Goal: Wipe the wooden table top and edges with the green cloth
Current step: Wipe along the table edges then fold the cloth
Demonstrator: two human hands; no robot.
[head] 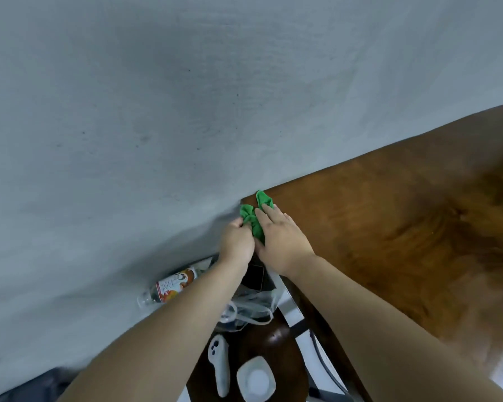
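Observation:
The green cloth [253,216] is bunched at the far left corner of the wooden table [395,227], right where the table meets the grey wall. My left hand [236,242] pinches the cloth's left part from beside the table edge. My right hand [282,242] lies flat on top of the cloth, fingers stretched toward the corner, pressing it onto the wood. Part of the cloth is hidden under my right palm.
The grey wall [157,111] fills the left and top of the view. Below the table's left edge stands a dark wooden stool [273,343] with a white remote-like object [219,364] and a white dish [256,380]. A plastic bottle [172,285] and a clear bag [250,306] lie nearby.

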